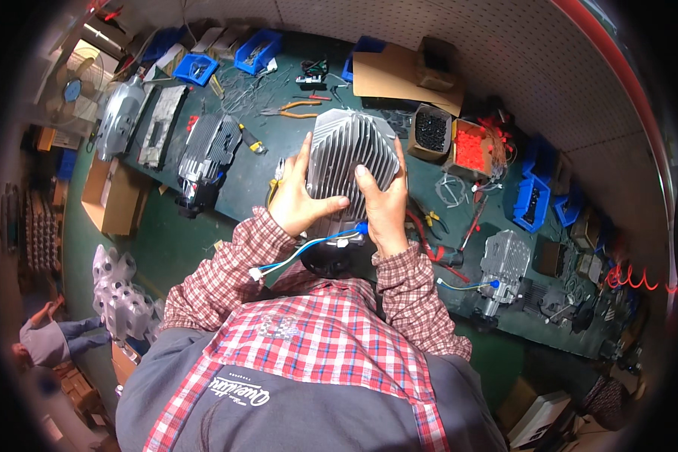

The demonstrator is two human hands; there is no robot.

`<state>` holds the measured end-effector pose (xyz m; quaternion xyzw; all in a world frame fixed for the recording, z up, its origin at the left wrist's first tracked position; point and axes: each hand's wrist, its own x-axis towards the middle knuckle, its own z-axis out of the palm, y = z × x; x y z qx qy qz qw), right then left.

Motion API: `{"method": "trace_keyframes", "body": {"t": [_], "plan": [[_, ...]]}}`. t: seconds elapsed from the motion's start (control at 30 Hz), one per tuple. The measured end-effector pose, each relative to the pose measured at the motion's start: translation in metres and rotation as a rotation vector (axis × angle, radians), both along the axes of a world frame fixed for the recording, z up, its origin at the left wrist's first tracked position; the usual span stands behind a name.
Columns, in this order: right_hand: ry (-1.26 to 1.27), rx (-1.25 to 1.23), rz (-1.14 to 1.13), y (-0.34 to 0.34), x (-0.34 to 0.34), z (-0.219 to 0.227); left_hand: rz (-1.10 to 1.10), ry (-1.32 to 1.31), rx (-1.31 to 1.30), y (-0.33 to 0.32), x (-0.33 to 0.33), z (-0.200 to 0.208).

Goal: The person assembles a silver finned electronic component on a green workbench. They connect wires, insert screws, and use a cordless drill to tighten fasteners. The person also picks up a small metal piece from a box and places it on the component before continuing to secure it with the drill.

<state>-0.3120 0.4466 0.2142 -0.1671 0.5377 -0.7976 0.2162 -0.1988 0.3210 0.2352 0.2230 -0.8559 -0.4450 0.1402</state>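
Observation:
Both my hands grip a silver finned metal housing (337, 151) in front of me, its ribbed side facing up. My left hand (301, 197) wraps its left side, with the thumb lying across the lower fins. On the opposite side, my right hand (385, 203) clasps the edge, its thumb pressed on the fins. A blue gland with blue, yellow-green and white wires (301, 252) comes out of the housing's near end beside my right hand. The fingers under the housing are hidden. Orange-handled pliers (300, 111) lie just beyond it.
Similar finned housings lie on the green bench at left (209, 151) and right (505, 264). Toward the back stand a box of black screws (430, 129), a box of red parts (471, 148) and blue bins (258, 51). A power screwdriver (448, 255) rests right of my hands.

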Motion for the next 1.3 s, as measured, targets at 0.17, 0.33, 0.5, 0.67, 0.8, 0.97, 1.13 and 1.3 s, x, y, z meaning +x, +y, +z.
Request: {"method": "trace_keyframes", "body": {"t": [0.17, 0.33, 0.5, 0.67, 0.8, 0.97, 1.13, 1.3], "plan": [[-0.182, -0.127, 0.083, -0.004, 0.002, -0.001, 0.044, -0.087, -0.058, 0.006, 0.003, 0.015], [-0.233, -0.18, 0.14, -0.009, 0.0, -0.007, 0.024, -0.134, -0.133, 0.002, 0.004, 0.027], [-0.258, -0.147, 0.089, -0.015, 0.001, -0.007, 0.04, -0.132, -0.103, -0.005, 0.0, 0.025], [-0.314, 0.045, 0.201, -0.036, -0.017, 0.01, 0.051, -0.028, 0.462, -0.049, -0.013, -0.016], [-0.353, 0.053, 0.252, -0.03, -0.027, 0.011, 0.096, 0.133, 0.823, -0.05, -0.025, -0.021], [-0.282, 0.02, 0.24, -0.034, -0.024, -0.034, 0.116, 0.115, 0.916, -0.059, -0.031, -0.047], [-0.254, 0.082, 0.147, -0.06, -0.019, -0.094, 0.082, 0.031, 0.907, -0.09, -0.036, -0.096], [-0.169, 0.304, 0.005, -0.069, -0.012, -0.159, 0.067, -0.166, 1.058, -0.106, -0.041, -0.134]]}}
